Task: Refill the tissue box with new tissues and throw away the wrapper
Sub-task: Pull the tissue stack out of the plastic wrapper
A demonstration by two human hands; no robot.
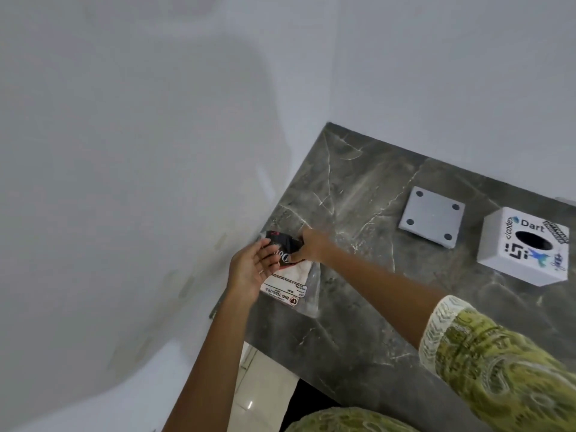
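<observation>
A plastic tissue pack point(288, 277) with black, red and white print lies at the left edge of the dark marble table point(358, 322). My right hand point(311, 247) grips its far end. My left hand point(249, 271) touches its left side with the fingers spread. At the right stands the white tissue box point(514, 266), covered with stickers, its oval slot facing up. The box's grey base plate point(431, 215) lies flat on the table to the left of it, with a dark pad in each corner.
White walls close in on the left and at the back. The table's left edge runs just under the pack, and pale floor tiles point(249, 391) show below it. My green patterned sleeve point(486, 350) covers the lower right.
</observation>
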